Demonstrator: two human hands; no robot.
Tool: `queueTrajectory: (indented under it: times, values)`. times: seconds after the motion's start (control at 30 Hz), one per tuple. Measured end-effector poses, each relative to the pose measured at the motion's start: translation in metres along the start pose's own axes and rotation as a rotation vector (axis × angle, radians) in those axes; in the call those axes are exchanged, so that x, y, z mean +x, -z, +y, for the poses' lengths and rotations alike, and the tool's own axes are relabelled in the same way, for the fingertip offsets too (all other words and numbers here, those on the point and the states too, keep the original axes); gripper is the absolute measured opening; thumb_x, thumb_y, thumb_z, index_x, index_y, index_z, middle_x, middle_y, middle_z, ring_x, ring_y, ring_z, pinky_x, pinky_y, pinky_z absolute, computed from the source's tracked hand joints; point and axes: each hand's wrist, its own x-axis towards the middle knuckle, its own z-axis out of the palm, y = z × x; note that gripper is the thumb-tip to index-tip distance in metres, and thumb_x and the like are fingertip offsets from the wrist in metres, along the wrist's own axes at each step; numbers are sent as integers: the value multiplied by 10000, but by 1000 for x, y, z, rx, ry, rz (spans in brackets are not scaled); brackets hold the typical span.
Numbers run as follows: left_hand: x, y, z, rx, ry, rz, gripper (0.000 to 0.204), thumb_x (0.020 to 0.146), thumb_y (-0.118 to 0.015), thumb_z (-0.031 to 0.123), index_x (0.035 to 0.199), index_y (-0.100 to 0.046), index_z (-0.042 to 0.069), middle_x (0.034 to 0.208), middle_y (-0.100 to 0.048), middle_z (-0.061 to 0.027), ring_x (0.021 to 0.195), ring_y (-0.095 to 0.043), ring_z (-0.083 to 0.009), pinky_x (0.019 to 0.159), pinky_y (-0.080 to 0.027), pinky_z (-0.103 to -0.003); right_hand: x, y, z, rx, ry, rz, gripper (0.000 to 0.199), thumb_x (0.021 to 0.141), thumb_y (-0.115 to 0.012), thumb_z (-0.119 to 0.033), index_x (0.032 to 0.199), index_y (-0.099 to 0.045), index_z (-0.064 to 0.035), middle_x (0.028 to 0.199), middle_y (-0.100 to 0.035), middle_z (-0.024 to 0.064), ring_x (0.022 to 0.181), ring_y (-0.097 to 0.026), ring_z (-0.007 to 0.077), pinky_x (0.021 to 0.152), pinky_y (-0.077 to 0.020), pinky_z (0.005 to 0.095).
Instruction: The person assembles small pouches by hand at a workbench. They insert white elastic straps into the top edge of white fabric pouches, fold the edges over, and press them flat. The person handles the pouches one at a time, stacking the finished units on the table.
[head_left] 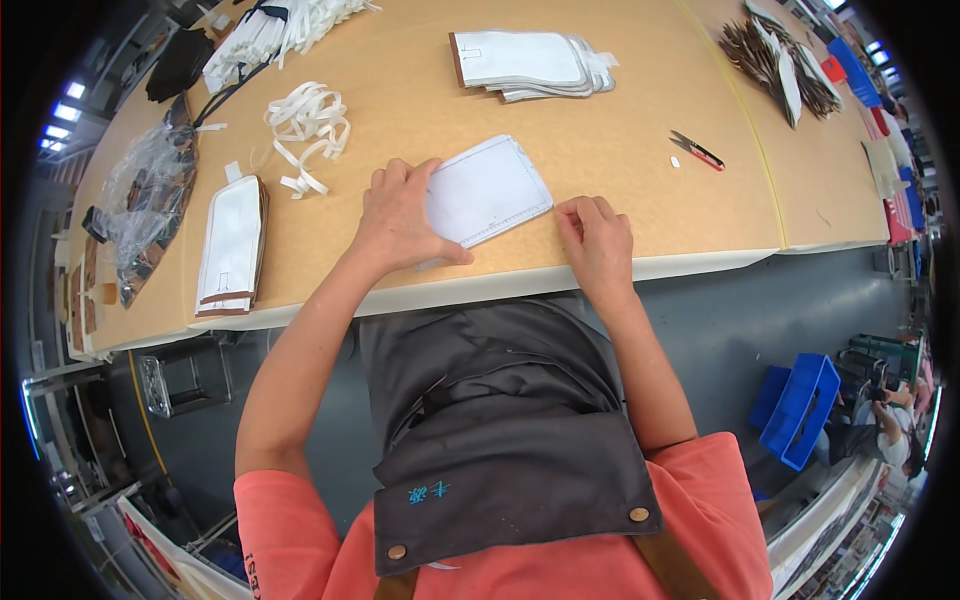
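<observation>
A flat white rectangular panel (490, 188) with a stitched border lies on the tan worktable (620, 150), close to its front edge. My left hand (400, 215) rests on the panel's left end, fingers spread over it and thumb along its lower edge. My right hand (597, 240) lies on the table just right of the panel's lower right corner, fingers curled, touching or nearly touching the edge. Neither hand lifts the panel.
A stack of similar white panels (530, 65) sits further back, another stack (233, 245) at the left. Loose white straps (305, 125) lie left of centre. Red snips (697, 151) lie to the right. A clear plastic bag (150, 190) is far left. Blue bins (800, 405) stand on the floor.
</observation>
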Motion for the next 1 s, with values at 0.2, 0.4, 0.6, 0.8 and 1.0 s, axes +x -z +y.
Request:
queueTrajectory:
  times: [0.2, 0.4, 0.6, 0.8, 1.0]
  values:
    - [-1, -5, 2, 11, 29, 34, 1150, 470, -912, 490, 1442, -456, 80, 1234, -480, -147, 1177, -441, -334, 1033, -384, -436, -4, 1, -7, 128, -128, -48, 85, 842, -700, -86, 898, -637, -95, 755, -641, 29, 697, -616, 223, 678, -398, 377]
    - [2, -13, 11, 21, 72, 88, 1147, 471, -905, 528, 1423, -479, 51, 1225, -477, -147, 1171, -439, -331, 1014, -386, -438, -8, -5, -18, 139, -122, -26, 65, 843, -695, -79, 889, -649, -85, 759, -638, 48, 668, -607, 245, 703, -411, 369]
    - [3, -14, 14, 18, 74, 101, 1141, 469, -913, 532, 1403, -494, 28, 1257, -472, -161, 1189, -429, -346, 1021, -377, -443, -11, -7, -27, 80, -76, -3, 127, 891, -681, -94, 997, -714, -34, 805, -643, 118, 645, -631, 265, 592, -497, 372]
    - [2, -22, 7, -3, -2, 158, 1142, 490, -924, 492, 1416, -454, 15, 1296, -445, -192, 1210, -409, -373, 1035, -363, -464, -17, -11, -45, 162, -132, -47, 168, 854, -696, -86, 1014, -723, -44, 773, -607, 98, 679, -621, 288, 592, -502, 391]
    - [2, -40, 0, -132, -38, 217, 1145, 524, -915, 499, 1437, -401, 35, 1322, -413, -217, 1254, -376, -391, 1065, -326, -477, -23, -15, -54, 130, -41, 11, 186, 905, -663, -70, 1076, -707, -11, 767, -584, 112, 661, -596, 290, 592, -476, 391]
